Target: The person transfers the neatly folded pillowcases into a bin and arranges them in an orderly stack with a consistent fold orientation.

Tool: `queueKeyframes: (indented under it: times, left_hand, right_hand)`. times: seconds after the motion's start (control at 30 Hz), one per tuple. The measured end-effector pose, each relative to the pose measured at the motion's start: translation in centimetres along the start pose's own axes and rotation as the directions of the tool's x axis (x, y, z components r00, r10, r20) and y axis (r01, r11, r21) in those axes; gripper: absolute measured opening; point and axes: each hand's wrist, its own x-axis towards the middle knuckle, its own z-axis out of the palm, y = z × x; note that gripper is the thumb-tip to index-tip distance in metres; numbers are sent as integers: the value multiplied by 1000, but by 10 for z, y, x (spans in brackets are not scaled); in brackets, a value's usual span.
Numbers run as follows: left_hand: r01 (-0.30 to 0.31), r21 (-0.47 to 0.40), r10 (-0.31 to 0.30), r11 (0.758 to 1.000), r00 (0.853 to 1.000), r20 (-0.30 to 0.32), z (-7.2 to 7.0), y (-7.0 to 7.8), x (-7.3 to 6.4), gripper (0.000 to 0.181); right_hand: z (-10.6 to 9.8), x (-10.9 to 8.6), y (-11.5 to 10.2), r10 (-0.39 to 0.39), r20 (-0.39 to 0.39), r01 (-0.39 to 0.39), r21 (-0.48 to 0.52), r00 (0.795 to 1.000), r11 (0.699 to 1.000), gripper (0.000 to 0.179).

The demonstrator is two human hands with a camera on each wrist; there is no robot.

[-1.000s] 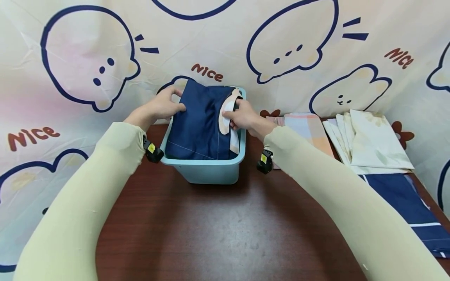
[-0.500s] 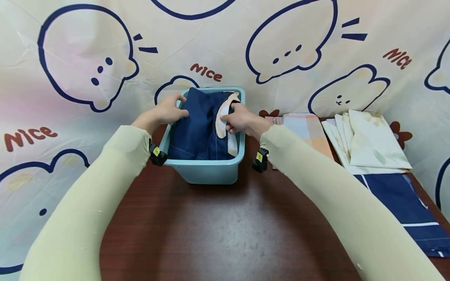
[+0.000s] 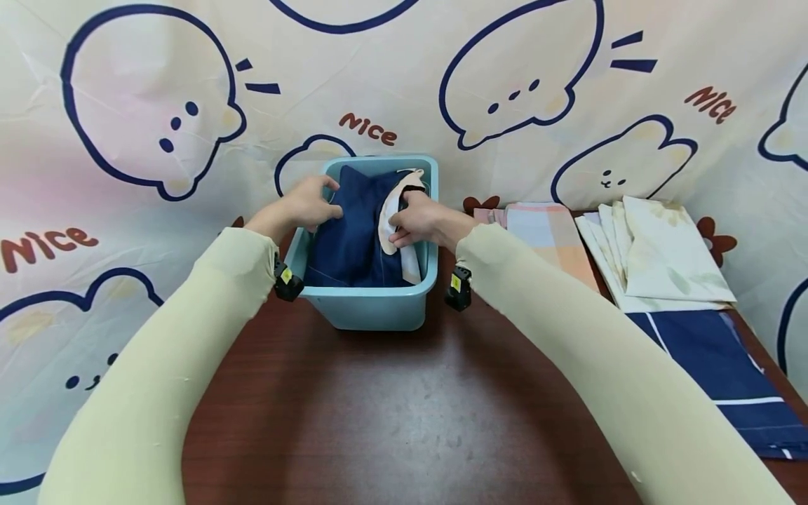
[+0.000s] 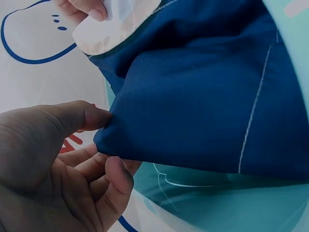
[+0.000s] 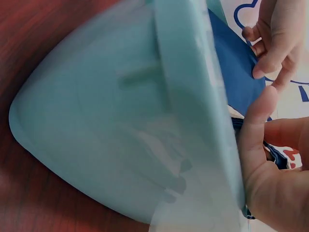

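The left hand pinches 1 corner of a navy cloth lying in a light-blue bin on a dark desk, while the right hand's fingers grip its cream-and-white patch. Folded cream fabric lies well to the right.
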Motion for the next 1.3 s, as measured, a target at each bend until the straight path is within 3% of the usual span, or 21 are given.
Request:
queueKeyframes:
  times: [0.27, 0.53, 0.73, 0.97, 1.3]
  left_hand:
    - [22, 17, -23, 1000, 999, 41, 2, 0, 0, 55]
    - [65, -79, -56, 995, 992, 111, 8, -3, -1, 56]
    - [119, -90, -104, 989, 983, 151, 11, -4, 0, 60]
    - [125, -67, -113, 990, 980, 162, 14, -1, 2, 61]
    - [131, -31, -124, 991, 976, 178, 18, 0, 7, 61]
  right_hand:
    - [7, 3, 2, -1, 24, 2, -11, 1000, 1000, 76]
    - [16, 4, 4, -11, 40, 15, -99, 999, 995, 74]
    - [20, 7, 7, -13, 36, 19, -180, 999, 983, 72]
    - [22, 6, 7, 9, 32, -2, -205, 999, 979, 62]
    - [23, 7, 7, 36, 50, -24, -224, 998, 974, 64]
